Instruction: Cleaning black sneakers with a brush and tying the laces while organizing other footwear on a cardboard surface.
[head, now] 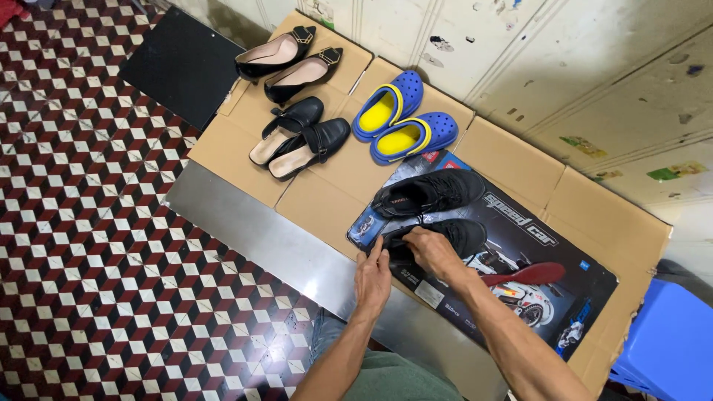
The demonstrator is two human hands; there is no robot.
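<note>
Two black sneakers lie side by side on a dark printed box panel [564, 297]. My left hand [373, 276] grips the opening edge of the nearer black sneaker [464, 234]. My right hand [432, 250] rests on top of the same sneaker, fingers at its tongue and laces. The farther black sneaker [431, 191] sits untouched just beyond. A red insole [529, 275] lies on the panel to the right of my right forearm.
Flattened cardboard [520, 167] against a scuffed white wall holds blue-and-yellow clogs [397, 119], black slip-on mules [301, 137] and black heeled pumps [290, 59]. A metal strip [245, 223] edges the cardboard. A black sheet [182, 63] lies on the patterned tile floor. A blue stool [668, 345] stands at right.
</note>
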